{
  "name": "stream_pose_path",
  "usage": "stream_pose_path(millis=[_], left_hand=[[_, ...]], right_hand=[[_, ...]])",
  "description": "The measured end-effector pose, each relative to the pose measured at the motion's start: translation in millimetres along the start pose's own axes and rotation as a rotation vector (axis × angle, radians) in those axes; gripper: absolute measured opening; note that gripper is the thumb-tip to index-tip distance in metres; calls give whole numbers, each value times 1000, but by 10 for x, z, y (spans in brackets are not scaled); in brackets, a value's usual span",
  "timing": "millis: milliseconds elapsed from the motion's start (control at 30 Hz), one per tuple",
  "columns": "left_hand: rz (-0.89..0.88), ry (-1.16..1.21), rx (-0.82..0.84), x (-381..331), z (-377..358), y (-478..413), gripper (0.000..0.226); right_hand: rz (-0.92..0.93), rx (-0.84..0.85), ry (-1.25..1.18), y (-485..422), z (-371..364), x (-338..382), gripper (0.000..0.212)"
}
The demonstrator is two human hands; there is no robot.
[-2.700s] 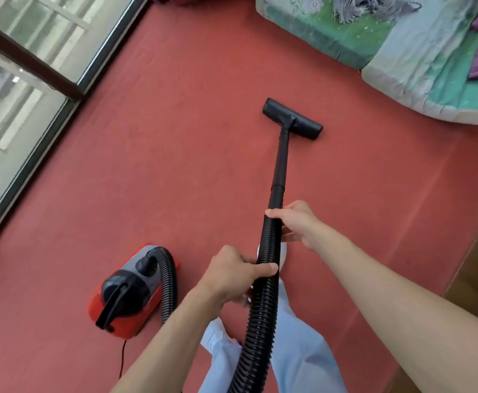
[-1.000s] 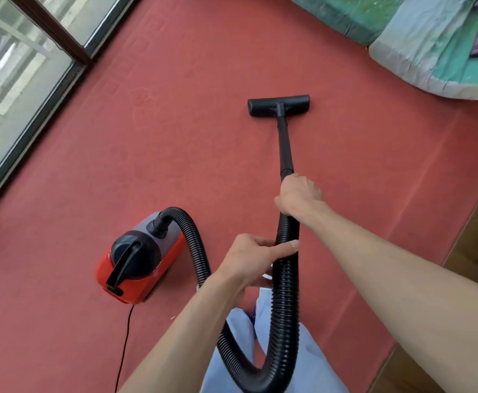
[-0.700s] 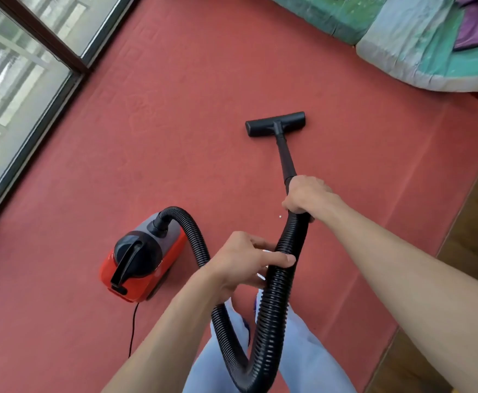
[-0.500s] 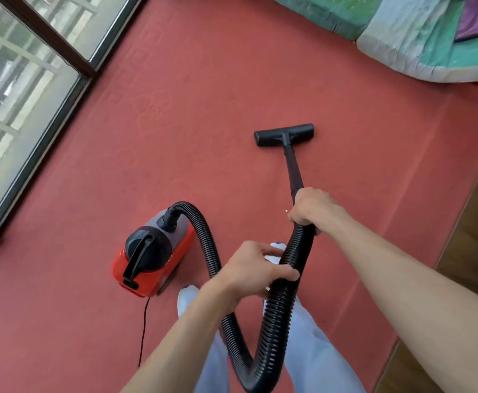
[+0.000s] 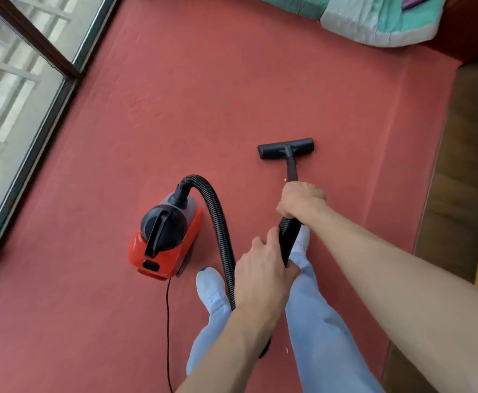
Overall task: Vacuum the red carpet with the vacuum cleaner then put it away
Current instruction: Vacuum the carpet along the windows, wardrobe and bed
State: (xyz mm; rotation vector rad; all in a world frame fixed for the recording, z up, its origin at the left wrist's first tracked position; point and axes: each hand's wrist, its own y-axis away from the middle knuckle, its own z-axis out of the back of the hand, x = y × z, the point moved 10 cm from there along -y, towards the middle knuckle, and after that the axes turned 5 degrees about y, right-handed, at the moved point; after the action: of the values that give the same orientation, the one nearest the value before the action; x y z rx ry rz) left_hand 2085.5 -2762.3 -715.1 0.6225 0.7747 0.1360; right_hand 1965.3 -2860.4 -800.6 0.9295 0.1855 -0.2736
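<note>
A red carpet [image 5: 203,95] covers most of the floor. The red and black vacuum cleaner body [image 5: 165,239] sits on it left of my feet. Its ribbed black hose [image 5: 220,222] arcs from the body to my hands. My right hand [image 5: 300,198] is shut on the hose where it meets the wand. My left hand [image 5: 263,273] grips the hose just below. The black floor nozzle [image 5: 286,148] lies flat on the carpet ahead of my right hand.
A glass door with a dark frame [image 5: 30,114] runs along the left. Folded bedding [image 5: 374,18] lies at the top right. Wooden floor [image 5: 464,171] borders the carpet's right edge. The black power cord [image 5: 167,321] trails back from the vacuum. My legs in light trousers stand on the carpet.
The nozzle has been drawn back toward me and my hands have come closer together on the hose. The vacuum body now sits nearer my left foot. My view has shifted.
</note>
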Motion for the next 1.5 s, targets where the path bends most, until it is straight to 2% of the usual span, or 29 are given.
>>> stream_pose_path(millis=[167, 200, 300, 367, 500, 600, 733, 867, 1033, 1267, 1367, 1500], left_hand=[[-29, -44, 62, 309, -84, 339, 49], [-27, -31, 81, 392, -126, 353, 51], [-31, -73, 118, 564, -256, 375, 55], [-38, -90, 134, 644, -342, 405, 57], [-29, -117, 142, 780, -414, 512, 60], [-54, -120, 145, 718, -410, 653, 60], [-120, -112, 172, 539, -372, 911, 50], [-195, -121, 191, 373, -209, 1168, 38], [-249, -141, 142, 366, -23, 1194, 57], [-208, -86, 115, 739, -120, 862, 59], [-187, -38, 146, 920, -112, 809, 59], [-192, -5, 259, 993, -20, 817, 59]], right_hand=[[-72, 76, -130, 263, -534, -74, 13], [-89, 67, -187, 263, -650, -87, 16], [-173, -17, -328, 288, -916, -159, 45], [-198, -47, -445, 314, -1081, -193, 50], [-201, 16, -986, 373, -1550, -244, 51], [-204, 31, -1272, 530, -1739, -316, 28], [-205, 37, -1298, 776, -1871, -453, 27], [-204, 170, -1360, 1083, -1991, -499, 33], [-172, 130, -1464, 1232, -1808, -449, 34], [-231, 209, -1724, 963, -1991, -122, 50], [-274, 216, -1784, 936, -2149, 17, 53], [-426, 101, -1833, 1118, -2262, -10, 45]])
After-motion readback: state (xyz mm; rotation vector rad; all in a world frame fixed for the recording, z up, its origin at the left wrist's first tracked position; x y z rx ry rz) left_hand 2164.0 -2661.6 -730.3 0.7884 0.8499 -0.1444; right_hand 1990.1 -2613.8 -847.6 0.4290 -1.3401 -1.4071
